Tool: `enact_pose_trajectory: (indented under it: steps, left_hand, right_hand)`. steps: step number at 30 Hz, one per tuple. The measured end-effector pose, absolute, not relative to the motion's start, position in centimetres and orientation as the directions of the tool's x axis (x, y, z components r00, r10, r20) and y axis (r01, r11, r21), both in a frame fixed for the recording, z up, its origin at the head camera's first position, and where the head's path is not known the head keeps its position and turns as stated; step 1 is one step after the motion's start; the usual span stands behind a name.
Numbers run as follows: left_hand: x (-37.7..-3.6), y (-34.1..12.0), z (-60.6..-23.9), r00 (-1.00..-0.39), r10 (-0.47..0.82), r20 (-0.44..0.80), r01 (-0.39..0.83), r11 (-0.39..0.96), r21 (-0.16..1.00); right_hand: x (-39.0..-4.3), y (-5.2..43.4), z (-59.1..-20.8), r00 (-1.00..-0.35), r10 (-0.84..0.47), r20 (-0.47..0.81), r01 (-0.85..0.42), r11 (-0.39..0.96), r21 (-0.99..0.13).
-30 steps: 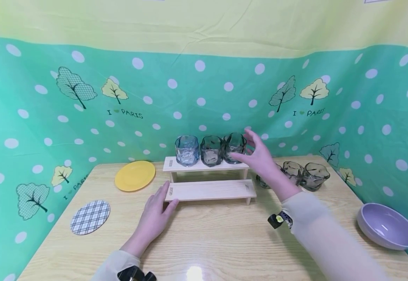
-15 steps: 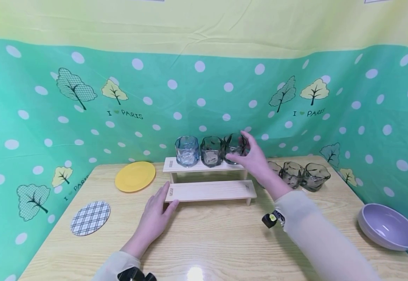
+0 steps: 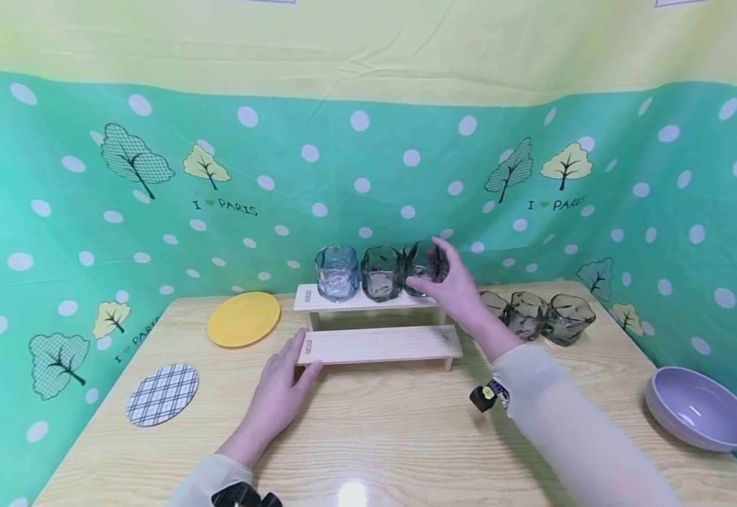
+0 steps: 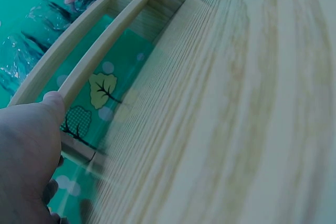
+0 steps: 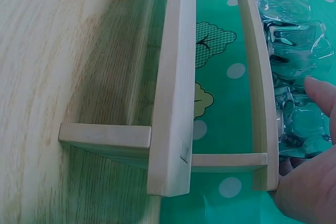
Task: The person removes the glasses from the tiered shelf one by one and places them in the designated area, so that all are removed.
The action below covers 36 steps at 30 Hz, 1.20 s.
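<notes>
Head view: purple bowl (image 3: 700, 408) sits far right.

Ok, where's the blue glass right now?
In the head view, the blue glass stands at the left end of the wooden rack's upper shelf, beside two grey glasses.
</notes>
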<state>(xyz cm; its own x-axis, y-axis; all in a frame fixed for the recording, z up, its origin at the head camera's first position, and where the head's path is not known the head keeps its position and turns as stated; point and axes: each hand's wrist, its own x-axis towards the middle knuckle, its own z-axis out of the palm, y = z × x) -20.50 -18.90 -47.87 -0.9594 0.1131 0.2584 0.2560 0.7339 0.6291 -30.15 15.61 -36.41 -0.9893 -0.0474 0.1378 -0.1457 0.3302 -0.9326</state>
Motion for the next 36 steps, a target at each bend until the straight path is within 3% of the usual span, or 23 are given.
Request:
enact_pose_trajectory:
  steps: [36]
  left_hand:
    - [-20.5, -18.96, -47.86, -0.959, 0.121, 0.258, 0.262, 0.732, 0.63]
  right_hand:
    - [-29.99, 15.72, -36.03, -0.991, 0.018, 0.135, -0.12, 0.341, -0.932]
